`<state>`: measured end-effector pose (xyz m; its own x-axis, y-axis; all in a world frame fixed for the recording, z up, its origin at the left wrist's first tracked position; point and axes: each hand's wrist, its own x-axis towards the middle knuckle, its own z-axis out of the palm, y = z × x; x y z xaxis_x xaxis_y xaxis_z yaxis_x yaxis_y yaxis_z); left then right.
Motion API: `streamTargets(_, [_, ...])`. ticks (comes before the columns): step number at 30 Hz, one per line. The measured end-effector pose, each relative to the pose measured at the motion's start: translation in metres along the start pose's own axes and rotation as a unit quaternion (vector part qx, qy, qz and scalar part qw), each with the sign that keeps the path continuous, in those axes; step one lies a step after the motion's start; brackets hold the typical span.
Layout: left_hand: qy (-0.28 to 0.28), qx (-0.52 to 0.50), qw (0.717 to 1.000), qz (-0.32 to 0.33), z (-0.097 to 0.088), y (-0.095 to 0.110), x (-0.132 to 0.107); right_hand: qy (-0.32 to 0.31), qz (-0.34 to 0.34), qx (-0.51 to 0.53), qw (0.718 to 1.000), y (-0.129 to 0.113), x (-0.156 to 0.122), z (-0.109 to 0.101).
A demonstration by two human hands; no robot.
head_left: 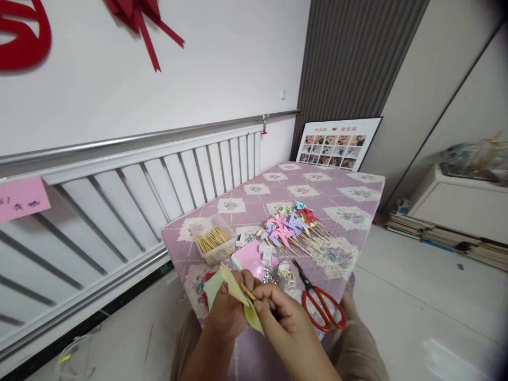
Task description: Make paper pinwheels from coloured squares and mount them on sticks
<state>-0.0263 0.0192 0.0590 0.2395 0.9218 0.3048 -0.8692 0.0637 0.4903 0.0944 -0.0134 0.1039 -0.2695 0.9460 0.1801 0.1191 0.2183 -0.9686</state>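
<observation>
My left hand [230, 312] is closed on a sheet of yellow paper [230, 280], which is bent and stands up from the fingers. Pinched in my right hand [288, 315] is a short wooden stick [248, 292], its tip against or close to the paper; the exact contact is hidden by my fingers. Just beyond my hands lie a stack of pink paper sheets [250, 258], a clear tub of small wooden pieces [286, 273] and a pile of small metal pins [270, 276]. Red-handled scissors [323, 304] rest to the right of my right hand.
Several finished paper pinwheels [281, 230] on sticks lie across the patterned tablecloth [341, 217]. A plastic box of wooden sticks [214, 243] stands at the left edge. A white radiator [190, 169] runs along the wall, and a framed photo board [337, 143] leans behind the table.
</observation>
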Motion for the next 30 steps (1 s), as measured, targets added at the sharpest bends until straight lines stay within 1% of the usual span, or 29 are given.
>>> streamTargets(5, [-0.007, -0.018, 1.000, -0.002, 0.001, -0.002, -0.001, 0.007, -0.001, 0.013, 1.000, -0.006, -0.003, 0.000])
streamTargets(8, [-0.001, -0.015, 1.000, 0.005, 0.003, -0.002, -0.002, 0.006, 0.004, 0.032, 0.999, -0.007, -0.003, 0.000])
streamTargets(14, [0.025, 0.011, 1.000, 0.010, 0.003, -0.002, -0.003, 0.009, 0.007, 0.044, 0.999, 0.000, -0.003, 0.002])
streamTargets(17, [0.027, 0.022, 0.999, 0.017, 0.003, -0.003, -0.002, 0.003, 0.010, 0.048, 0.999, 0.003, -0.003, 0.002])
streamTargets(24, [0.042, 0.010, 0.999, 0.007, 0.003, -0.002, 0.000, -0.009, 0.016, 0.066, 0.998, 0.007, 0.000, 0.002])
streamTargets(30, [0.056, 0.004, 0.998, 0.002, 0.004, 0.000, 0.001, 0.001, 0.014, 0.082, 0.997, 0.011, 0.002, 0.004])
